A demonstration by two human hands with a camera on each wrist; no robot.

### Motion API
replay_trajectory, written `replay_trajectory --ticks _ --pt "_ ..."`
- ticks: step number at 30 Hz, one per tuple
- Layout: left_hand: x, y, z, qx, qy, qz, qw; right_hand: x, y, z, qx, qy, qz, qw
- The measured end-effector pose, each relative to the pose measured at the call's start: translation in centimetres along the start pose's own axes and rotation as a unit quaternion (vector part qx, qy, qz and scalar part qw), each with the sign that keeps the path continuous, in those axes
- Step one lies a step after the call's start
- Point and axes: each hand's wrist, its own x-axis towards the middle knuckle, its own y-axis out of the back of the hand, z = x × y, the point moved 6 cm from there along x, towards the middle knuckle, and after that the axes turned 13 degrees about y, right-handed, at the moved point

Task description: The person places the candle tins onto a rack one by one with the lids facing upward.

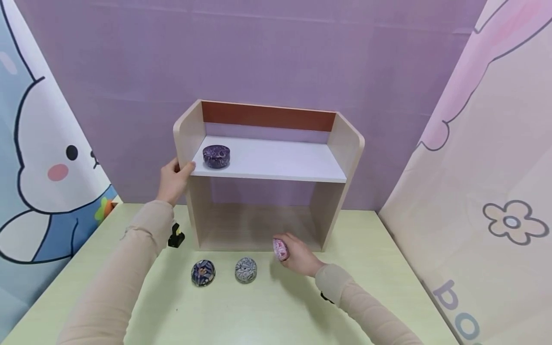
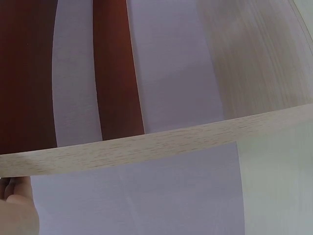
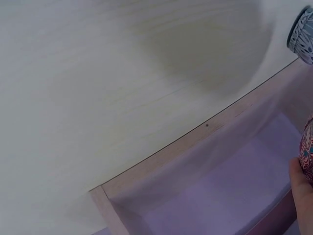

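Observation:
My left hand (image 1: 173, 181) grips the left side panel of a small wooden shelf (image 1: 267, 228), with the thumb at the front edge near the white upper board. In the left wrist view only part of that hand (image 2: 18, 208) shows below the panel edge. My right hand (image 1: 298, 255) holds a pink patterned round tin (image 1: 281, 249) in front of the lower compartment, raised over the table. The same tin (image 3: 306, 152) appears at the right edge of the right wrist view. A dark purple patterned tin (image 1: 216, 156) stands at the left of the upper board.
On the table (image 1: 233, 311) before the shelf lie a dark blue floral tin (image 1: 203, 273) and a grey-white patterned tin (image 1: 246, 270). A purple backdrop (image 1: 276, 52) hangs behind the shelf. Printed cloths flank the table on both sides.

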Motion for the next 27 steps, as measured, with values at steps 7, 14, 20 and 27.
replay_trajectory --ticks 7,14,20,27 --pt "0.1 0.0 -0.2 -0.001 0.001 -0.001 1.0000 0.0 -0.1 0.4 0.057 -0.049 0.025 0.997" --pt "0.1 0.0 -0.3 0.001 0.002 -0.003 1.0000 0.0 -0.3 1.0 0.103 -0.085 0.053 0.990" --pt "0.1 0.0 -0.2 -0.004 0.002 0.001 1.0000 0.1 -0.6 1.6 0.174 -0.116 0.073 0.975" --pt "0.1 0.0 -0.1 0.003 -0.002 0.005 1.0000 0.2 -0.2 1.8 0.239 -0.150 0.112 0.953"
